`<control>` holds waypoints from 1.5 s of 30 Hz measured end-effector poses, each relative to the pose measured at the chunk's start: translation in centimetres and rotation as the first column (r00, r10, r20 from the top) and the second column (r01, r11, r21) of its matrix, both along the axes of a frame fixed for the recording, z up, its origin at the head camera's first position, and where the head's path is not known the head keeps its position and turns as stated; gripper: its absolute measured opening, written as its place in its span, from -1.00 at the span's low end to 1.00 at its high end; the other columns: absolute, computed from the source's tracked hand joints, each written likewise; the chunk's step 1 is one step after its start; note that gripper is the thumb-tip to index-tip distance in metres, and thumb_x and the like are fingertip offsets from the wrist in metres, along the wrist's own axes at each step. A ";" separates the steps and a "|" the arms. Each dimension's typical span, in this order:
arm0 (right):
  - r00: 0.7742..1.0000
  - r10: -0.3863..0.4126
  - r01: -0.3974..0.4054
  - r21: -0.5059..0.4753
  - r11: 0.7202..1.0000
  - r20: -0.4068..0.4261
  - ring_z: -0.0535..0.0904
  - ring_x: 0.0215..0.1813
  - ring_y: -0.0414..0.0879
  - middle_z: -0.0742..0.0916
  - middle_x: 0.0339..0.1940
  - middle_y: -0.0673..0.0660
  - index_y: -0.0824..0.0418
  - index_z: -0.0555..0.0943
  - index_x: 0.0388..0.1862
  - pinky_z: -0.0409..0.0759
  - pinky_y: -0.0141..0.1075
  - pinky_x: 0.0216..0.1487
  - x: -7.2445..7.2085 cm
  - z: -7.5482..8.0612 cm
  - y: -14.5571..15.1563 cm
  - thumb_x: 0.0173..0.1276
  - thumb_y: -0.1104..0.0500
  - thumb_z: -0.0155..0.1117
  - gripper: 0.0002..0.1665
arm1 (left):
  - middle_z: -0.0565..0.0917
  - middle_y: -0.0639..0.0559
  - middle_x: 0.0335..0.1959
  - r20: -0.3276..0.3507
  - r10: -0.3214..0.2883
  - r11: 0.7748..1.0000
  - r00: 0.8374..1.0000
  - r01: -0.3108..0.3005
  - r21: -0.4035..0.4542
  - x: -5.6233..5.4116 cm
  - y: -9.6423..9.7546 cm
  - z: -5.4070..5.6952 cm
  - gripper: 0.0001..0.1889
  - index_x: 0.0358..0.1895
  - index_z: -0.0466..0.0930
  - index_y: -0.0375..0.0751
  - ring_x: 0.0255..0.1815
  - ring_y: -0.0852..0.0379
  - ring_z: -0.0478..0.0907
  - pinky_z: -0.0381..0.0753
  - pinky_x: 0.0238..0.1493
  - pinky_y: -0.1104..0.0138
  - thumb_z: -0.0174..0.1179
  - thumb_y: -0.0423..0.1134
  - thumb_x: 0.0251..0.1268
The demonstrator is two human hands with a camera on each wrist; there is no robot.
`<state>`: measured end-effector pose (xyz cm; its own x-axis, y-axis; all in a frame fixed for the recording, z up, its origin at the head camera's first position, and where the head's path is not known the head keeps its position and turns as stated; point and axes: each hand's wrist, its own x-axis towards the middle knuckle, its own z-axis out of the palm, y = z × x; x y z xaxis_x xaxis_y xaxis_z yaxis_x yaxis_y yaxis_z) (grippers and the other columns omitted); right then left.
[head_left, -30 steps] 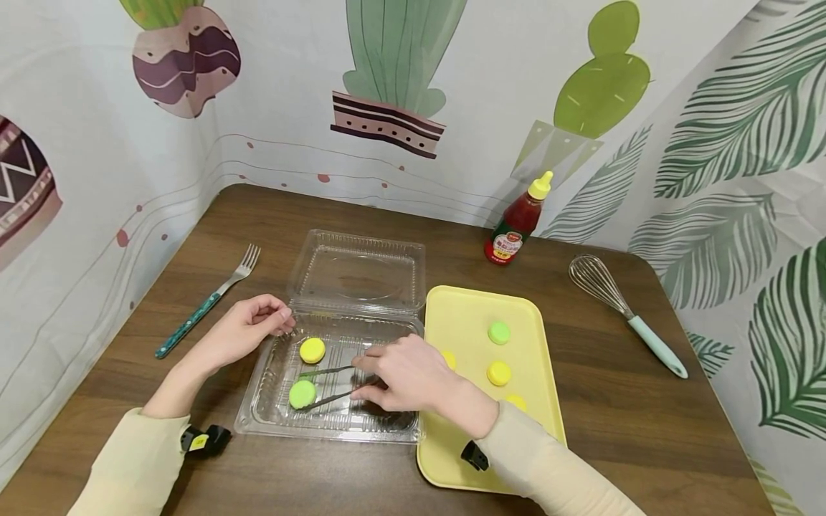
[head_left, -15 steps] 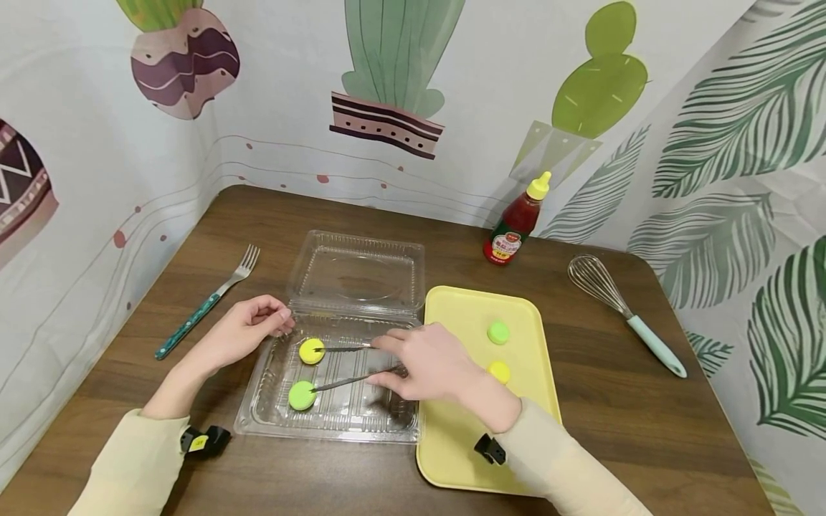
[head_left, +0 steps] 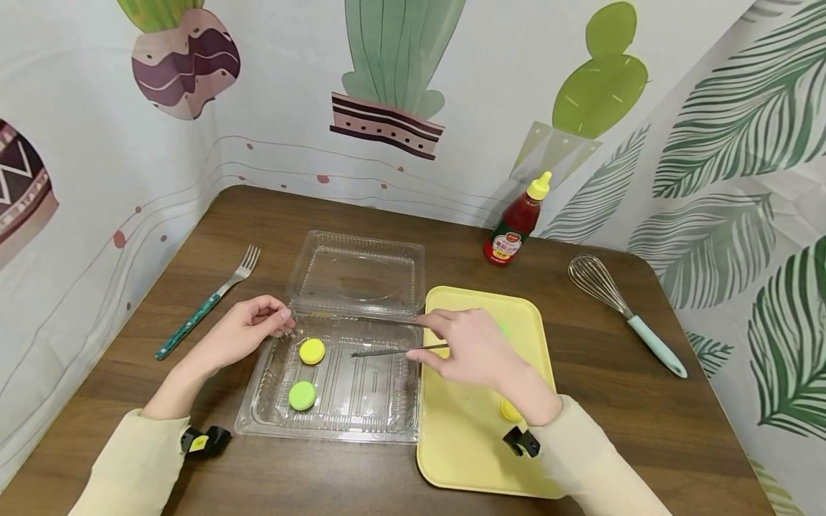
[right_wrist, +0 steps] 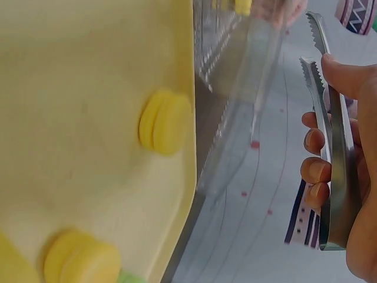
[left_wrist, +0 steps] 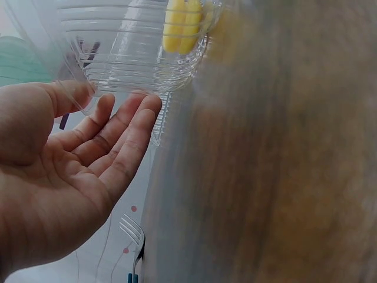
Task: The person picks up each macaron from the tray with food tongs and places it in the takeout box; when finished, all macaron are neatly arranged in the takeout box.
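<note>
A clear plastic clamshell container (head_left: pixel 368 433) lies with its lid (head_left: pixel 358 276) folded back. Inside its left half are a yellow macaron (head_left: pixel 312 351) and a green macaron (head_left: pixel 302 395). The left hand (head_left: pixel 248 330) pinches the container's left rim near the hinge; in the left wrist view the left hand (left_wrist: pixel 88 150) has its thumb at the rim and its fingers outside. The right hand (head_left: pixel 474 347) grips metal tongs (head_left: pixel 390 352), above the seam between container and tray. Serrated tips of the tongs (right_wrist: pixel 330 135) stand apart with nothing between them.
A yellow tray (head_left: pixel 458 444) adjoins the container's right side. On it sit yellow macarons (right_wrist: pixel 165 122) and a green macaron (head_left: pixel 504 328), partly hidden by the right hand. A fork (head_left: pixel 209 304) lies left, a ketchup bottle (head_left: pixel 514 226) stands behind, and a whisk (head_left: pixel 626 315) lies right.
The tongs have let go of the green macaron, opened wide and moved up and right with the right hand toward the tray. The left hand has stayed in place.
</note>
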<state>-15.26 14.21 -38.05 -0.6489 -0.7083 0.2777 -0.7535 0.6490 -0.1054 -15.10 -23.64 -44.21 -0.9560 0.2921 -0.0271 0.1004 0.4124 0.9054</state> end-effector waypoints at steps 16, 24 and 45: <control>0.982 -0.188 0.187 -0.049 0.981 -0.008 0.30 -0.61 -0.26 0.48 -0.54 -0.17 0.10 0.72 -0.07 0.25 -0.35 -0.60 -1.0 0.8 6.0 0.21 -0.24 0.43 -0.50 | 0.71 -0.23 -0.21 -0.003 0.001 1.000 1.000 -0.001 0.010 0.0 0.0 0.0 -0.79 -0.09 0.55 -0.46 -0.17 0.01 0.71 0.67 -0.16 0.38 0.04 -0.31 0.57; 0.963 -0.270 0.269 -0.042 0.962 -0.002 0.29 -0.62 -0.23 0.47 -0.54 -0.17 0.12 0.72 -0.09 0.23 -0.35 -0.62 -1.4 -0.1 9.1 0.18 -0.22 0.45 -0.50 | 0.71 -0.22 -0.21 -0.004 0.002 1.000 1.000 -0.002 -0.001 -0.1 0.0 -0.1 -0.78 -0.08 0.55 -0.45 -0.16 -0.01 0.70 0.67 -0.16 0.37 0.04 -0.30 0.56; 0.926 -0.377 0.377 -0.018 0.926 0.001 0.25 -0.62 -0.25 0.43 -0.61 -0.16 0.14 0.71 -0.20 0.22 -0.35 -0.61 -0.5 -2.9 15.3 0.15 -0.12 0.53 -0.59 | 0.72 -0.20 -0.22 0.007 0.007 1.000 1.000 -0.007 -0.011 -0.1 0.0 0.0 -0.78 -0.09 0.54 -0.44 -0.15 -0.03 0.71 0.67 -0.15 0.38 0.04 -0.28 0.57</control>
<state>-15.74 29.51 -40.95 -0.8666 -0.4065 0.2894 -0.4537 0.8834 -0.1177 -15.16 -23.67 -44.20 -0.9578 0.2850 -0.0368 0.0912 0.4228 0.9016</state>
